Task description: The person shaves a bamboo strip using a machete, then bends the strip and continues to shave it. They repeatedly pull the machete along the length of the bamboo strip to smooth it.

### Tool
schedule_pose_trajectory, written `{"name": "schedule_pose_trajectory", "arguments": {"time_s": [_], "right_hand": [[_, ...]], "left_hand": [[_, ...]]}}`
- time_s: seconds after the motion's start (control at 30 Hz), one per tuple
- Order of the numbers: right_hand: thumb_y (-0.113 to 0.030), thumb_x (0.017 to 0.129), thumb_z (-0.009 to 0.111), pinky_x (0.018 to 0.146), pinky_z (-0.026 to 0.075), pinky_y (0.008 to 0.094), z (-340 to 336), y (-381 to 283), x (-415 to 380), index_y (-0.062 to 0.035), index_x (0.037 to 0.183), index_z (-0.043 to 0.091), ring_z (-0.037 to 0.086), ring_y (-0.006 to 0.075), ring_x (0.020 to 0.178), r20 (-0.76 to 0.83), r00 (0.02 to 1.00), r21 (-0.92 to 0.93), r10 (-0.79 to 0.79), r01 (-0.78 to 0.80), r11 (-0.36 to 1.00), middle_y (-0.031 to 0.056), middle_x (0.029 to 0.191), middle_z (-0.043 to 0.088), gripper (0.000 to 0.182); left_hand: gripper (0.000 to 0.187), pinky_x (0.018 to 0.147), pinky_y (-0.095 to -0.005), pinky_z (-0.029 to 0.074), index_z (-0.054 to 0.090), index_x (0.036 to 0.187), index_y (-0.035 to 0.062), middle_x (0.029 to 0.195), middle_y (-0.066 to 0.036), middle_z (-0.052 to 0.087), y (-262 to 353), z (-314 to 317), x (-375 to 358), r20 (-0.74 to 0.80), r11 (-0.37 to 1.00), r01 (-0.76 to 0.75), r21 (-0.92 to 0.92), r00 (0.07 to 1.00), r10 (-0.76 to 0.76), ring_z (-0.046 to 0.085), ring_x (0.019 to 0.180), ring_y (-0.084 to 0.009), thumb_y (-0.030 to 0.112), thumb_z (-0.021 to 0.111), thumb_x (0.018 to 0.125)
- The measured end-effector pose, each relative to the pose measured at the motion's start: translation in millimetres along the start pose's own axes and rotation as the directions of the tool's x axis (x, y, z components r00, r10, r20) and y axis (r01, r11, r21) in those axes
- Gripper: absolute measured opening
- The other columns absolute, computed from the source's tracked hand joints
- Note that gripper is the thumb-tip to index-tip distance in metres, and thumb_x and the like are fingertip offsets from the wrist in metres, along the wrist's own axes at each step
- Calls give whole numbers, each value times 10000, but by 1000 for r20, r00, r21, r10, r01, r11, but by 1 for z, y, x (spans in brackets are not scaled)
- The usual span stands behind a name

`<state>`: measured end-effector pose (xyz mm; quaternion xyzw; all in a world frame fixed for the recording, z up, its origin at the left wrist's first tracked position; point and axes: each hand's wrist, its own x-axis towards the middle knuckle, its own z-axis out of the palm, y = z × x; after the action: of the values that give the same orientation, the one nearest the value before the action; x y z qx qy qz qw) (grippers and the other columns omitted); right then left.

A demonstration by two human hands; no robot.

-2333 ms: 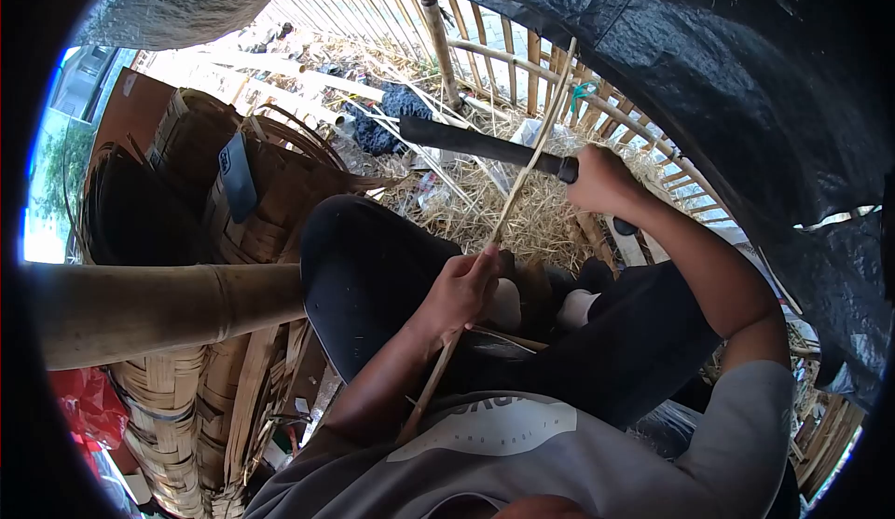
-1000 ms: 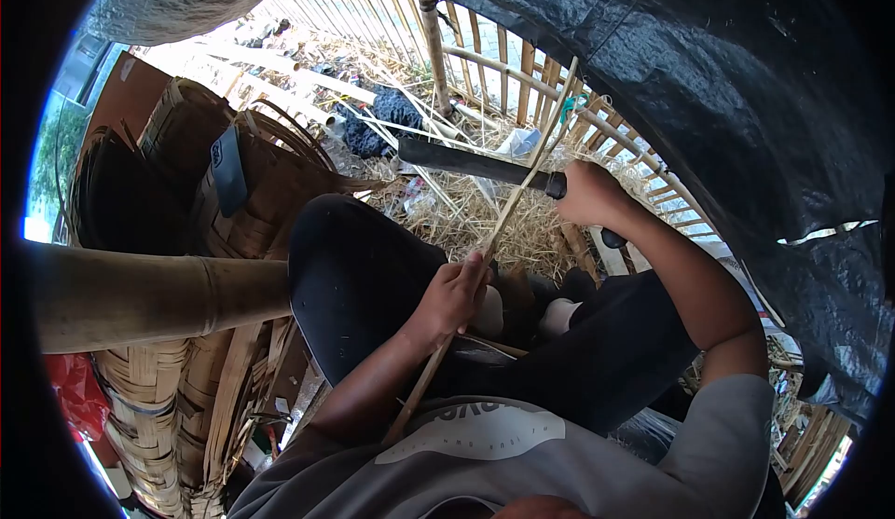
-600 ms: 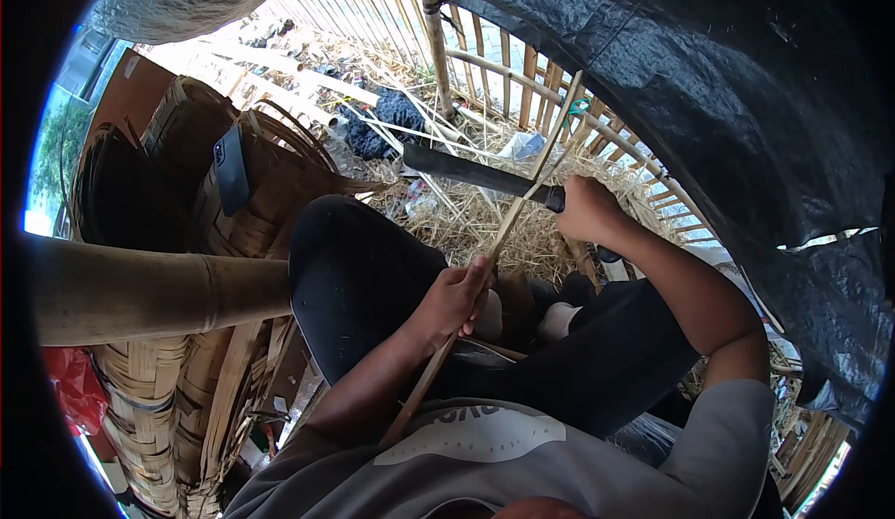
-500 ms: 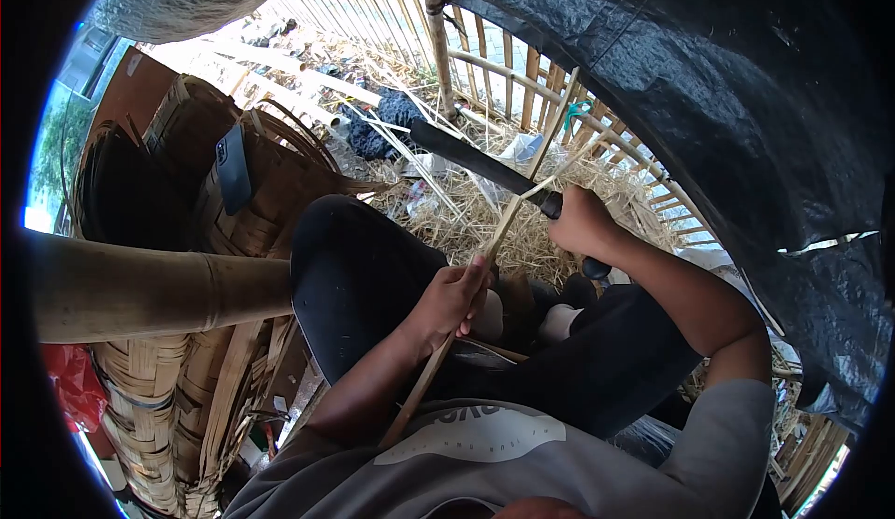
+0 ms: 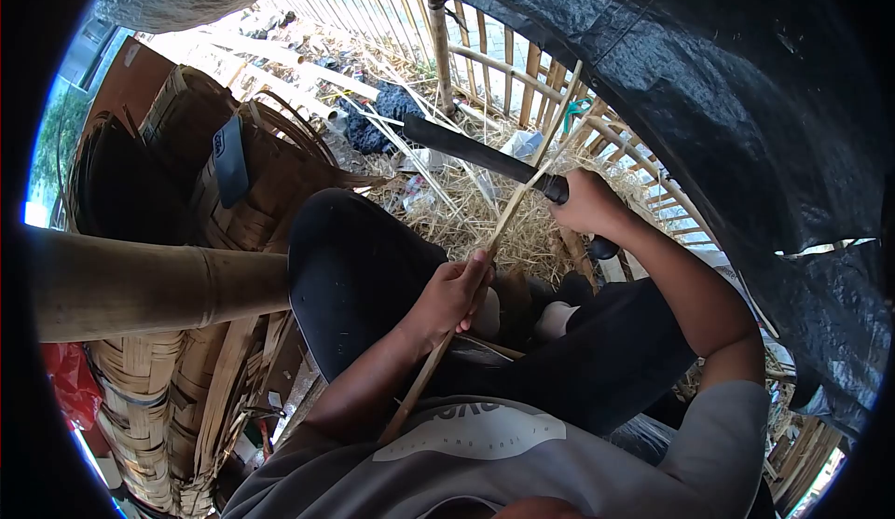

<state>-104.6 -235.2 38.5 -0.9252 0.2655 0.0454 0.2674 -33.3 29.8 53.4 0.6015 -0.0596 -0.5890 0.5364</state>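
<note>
My left hand (image 5: 452,297) is closed around a long bamboo strip (image 5: 508,215), which runs from my shirt front up and away over my lap. My right hand (image 5: 593,204) grips a dark-bladed machete (image 5: 466,150) by its handle; the butt of the handle shows below the fist. The blade points to the upper left and crosses the strip just short of the hand. Beyond the blade the strip forks into two thin lengths. How deep the edge sits in the bamboo is hard to see.
A thick bamboo pole (image 5: 158,284) juts in from the left towards my knee. Woven bamboo baskets (image 5: 140,370) stand beside it. Straw and shavings (image 5: 457,193) cover the ground ahead. A slatted bamboo fence (image 5: 485,53) and black plastic sheeting (image 5: 690,81) close off the far and right sides.
My right hand and the machete have shifted slightly up and away along the strip. My left hand keeps its hold in nearly the same place.
</note>
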Motion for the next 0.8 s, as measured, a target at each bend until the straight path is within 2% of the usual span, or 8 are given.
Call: {"name": "schedule_pose_trajectory", "arguments": {"time_s": [0.1,0.2,0.3,0.4,0.5,0.6,0.7,0.8], "right_hand": [[-473,777,750,619,493,395,-9,-1,3,3,715,627,652,249,626,225,974,124,5,-33,992,136,618,608,496],[-685,827,622,594,480,399,-19,-16,0,7,700,606,624,233,588,316,948,195,40,-106,975,119,611,598,704],[-762,869,494,578,475,409,-17,-22,0,9,685,609,607,214,564,254,946,138,200,-240,961,103,604,593,801],[-740,888,492,541,467,385,-9,-14,3,13,703,574,575,193,529,226,950,150,214,-251,956,59,577,549,779],[-750,885,488,503,448,341,-6,-11,5,-17,719,503,522,168,494,332,900,258,284,-376,890,26,573,493,752],[-756,886,481,465,416,308,-2,-7,5,-62,725,428,451,141,464,391,886,352,249,-394,849,12,583,453,714],[-759,884,479,421,373,295,1,-9,6,-91,706,401,408,112,449,425,857,374,292,-459,806,8,594,444,696],[-760,887,471,385,336,282,3,-4,7,-101,704,403,364,78,417,560,793,455,238,-535,712,-21,562,406,687]], "left_hand": [[467,355,-216,308,521,903,49,525,26,399,1,0,0,-15,999,2,40,1000,-2,374,359,-61,477,409,1052],[471,354,-214,316,520,901,44,526,26,409,2,2,-1,-24,997,6,79,1000,-4,382,359,-61,476,409,1052],[473,350,-215,315,517,897,38,523,26,415,-1,4,0,-23,995,3,102,1000,-1,384,356,-61,469,405,1055],[473,345,-216,310,515,892,34,514,26,414,-2,3,0,-17,994,-4,107,1000,6,379,350,-61,460,397,1060],[473,341,-214,303,514,884,34,506,27,406,0,4,-2,-1,995,-22,99,1000,22,374,344,-62,453,386,1064],[477,337,-212,296,511,877,35,501,28,399,0,3,-3,11,996,-25,82,1000,24,365,339,-60,453,377,1066],[479,332,-212,287,510,870,39,498,30,394,-1,3,-3,17,997,-21,71,1000,20,355,335,-58,454,373,1066],[481,328,-213,279,510,863,45,496,33,392,-1,3,-4,4,995,-15,95,1000,15,345,331,-55,459,371,1065]]}}
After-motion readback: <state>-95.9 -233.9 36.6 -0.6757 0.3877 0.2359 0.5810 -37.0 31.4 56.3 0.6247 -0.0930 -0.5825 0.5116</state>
